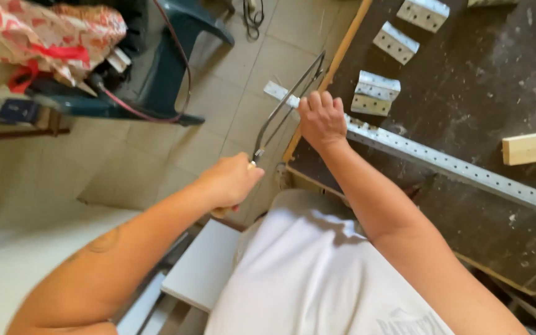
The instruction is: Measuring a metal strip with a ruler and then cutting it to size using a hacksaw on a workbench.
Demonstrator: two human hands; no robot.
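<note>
Red-and-cream patterned cloth (44,31) – bundled at the upper left, lying over a dark green plastic chair (169,56); a red cord (138,111) trails across the chair seat.

Beige tiled floor (218,111) – fills the left and middle of the view; a white board (203,267) lies low beside the person's white shirt (317,279).

Left hand (231,181) – clenched around the handle of a hacksaw (283,105). The saw's thin dark frame runs up and to the right from this hand, out over the floor, and reaches the desk edge.

Right hand (322,118) – fingers curled over and pressing down on a long perforated metal angle bar (448,162), gripping it where it crosses the desk edge. The short end of the bar (277,91) sticks out past the edge, over the floor, and the saw frame meets it there, just beside the knuckles.

Dark desk (479,93) – scuffed top with a pale wooden edge strip, filling the right of the view. The bar lies slantwise across it, running down to the right border.

Three short cut pieces of the same perforated angle (376,93) (396,42) (424,12) – on the desk above the bar, set apart from one another.

Pale wooden block (533,146) – at the far right, just above the bar.
</note>
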